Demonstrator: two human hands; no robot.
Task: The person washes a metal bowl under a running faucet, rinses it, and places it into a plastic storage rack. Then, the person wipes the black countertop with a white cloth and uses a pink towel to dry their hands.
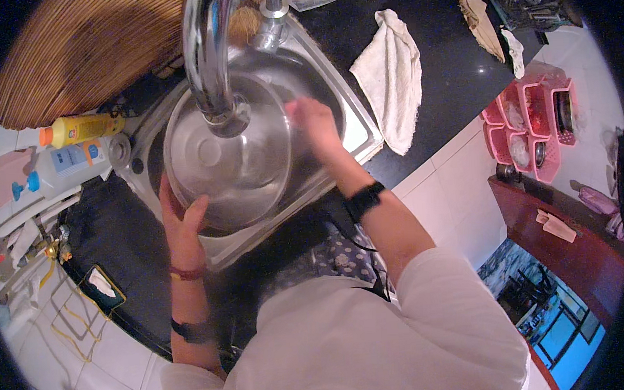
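Note:
A round, shiny metal bowl (261,182) rests tilted in the stainless steel sink (311,70). My left hand (183,223) grips its near-left rim, thumb on top and fingers underneath. At the bowl's right rim is my right hand (316,123), blurred by motion with its fingers curled. Something pinkish-red shows at the fingertips; whether it is a held thing or the fingers themselves is unclear. The curved chrome faucet (207,57) hangs over the bowl and hides part of it. Its spout end is above the bowl's middle.
A white cloth (390,79) lies on the black countertop (330,32) right of the sink. On the left stand a yellow bottle (83,129), a clear pump bottle (69,164) and a woven bamboo tray (87,53). Pink plastic baskets (536,125) hang at the right wall.

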